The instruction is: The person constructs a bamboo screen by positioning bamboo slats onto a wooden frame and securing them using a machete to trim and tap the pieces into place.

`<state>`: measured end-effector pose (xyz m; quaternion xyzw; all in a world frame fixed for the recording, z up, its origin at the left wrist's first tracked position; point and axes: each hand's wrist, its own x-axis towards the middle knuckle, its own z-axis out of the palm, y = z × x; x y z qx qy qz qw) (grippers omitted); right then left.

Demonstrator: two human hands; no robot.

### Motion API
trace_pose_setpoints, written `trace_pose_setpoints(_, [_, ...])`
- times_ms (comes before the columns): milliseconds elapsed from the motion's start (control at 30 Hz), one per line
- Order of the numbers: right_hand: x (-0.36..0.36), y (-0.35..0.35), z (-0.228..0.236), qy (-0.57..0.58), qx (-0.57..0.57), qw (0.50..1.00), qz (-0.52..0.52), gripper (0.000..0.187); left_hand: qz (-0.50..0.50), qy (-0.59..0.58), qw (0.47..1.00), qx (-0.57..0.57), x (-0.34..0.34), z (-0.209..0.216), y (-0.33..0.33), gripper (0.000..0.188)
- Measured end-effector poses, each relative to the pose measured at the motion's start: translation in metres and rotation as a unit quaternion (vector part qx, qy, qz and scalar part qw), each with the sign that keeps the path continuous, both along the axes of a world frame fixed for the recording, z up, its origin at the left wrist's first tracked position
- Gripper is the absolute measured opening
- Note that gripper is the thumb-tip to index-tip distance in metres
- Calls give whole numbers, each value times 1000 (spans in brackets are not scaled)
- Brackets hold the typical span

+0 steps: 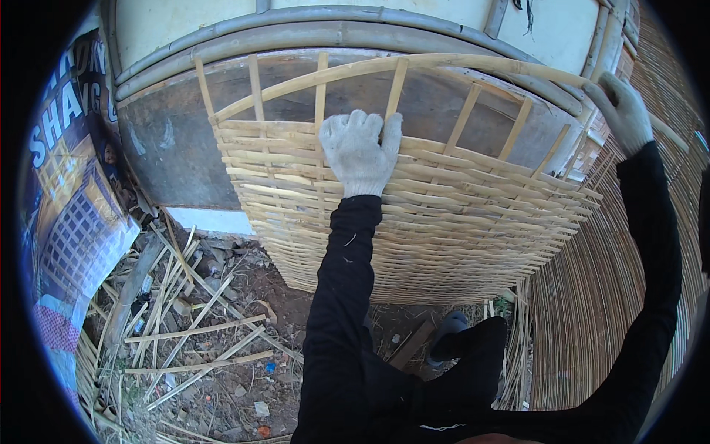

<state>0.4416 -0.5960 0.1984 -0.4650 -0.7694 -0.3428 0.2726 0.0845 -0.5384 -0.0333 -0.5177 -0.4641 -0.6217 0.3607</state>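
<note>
In front of me stands a woven bamboo panel (414, 214), its upright slats (320, 92) sticking up past the tight weave. A long pale bamboo strip (451, 61) bows in an arch across the tops of these slats. Its left end meets the panel's left edge slat, and its right end passes beyond my right hand. My left hand (360, 152), in a whitish knit glove, is closed over the panel's top woven edge, the thumb beside a slat. At the upper right my right hand (623, 111), gloved alike, pinches the strip.
Behind the panel are a dark board (170, 163) and grey bamboo poles (296, 41) along a pale wall. Loose bamboo strips (196, 337) litter the dirt at lower left. A printed banner (78, 214) hangs at left. A large slatted mat (592, 311) stands at right.
</note>
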Motion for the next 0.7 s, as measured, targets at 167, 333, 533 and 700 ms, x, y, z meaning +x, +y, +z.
trace_pose_setpoints(167, [3, -37, -23, 22, 26, 999, -31, 44, -5, 4, 1000, -1, 2, -3, 0, 34])
trace_pose_setpoints(333, [-9, -51, -46, 41, 31, 998, -23, 44, -15, 6, 1000, 0, -6, -11, -9, 35])
trace_pose_setpoints(533, [-6, -48, -55, 55, -21, 998, -32, 42, -11, 4, 1000, 15, -8, -11, -9, 33])
trace_pose_setpoints(700, [-2, -49, -56, 56, -24, 998, -17, 44, -25, 8, 1000, 17, -8, -11, -8, 33])
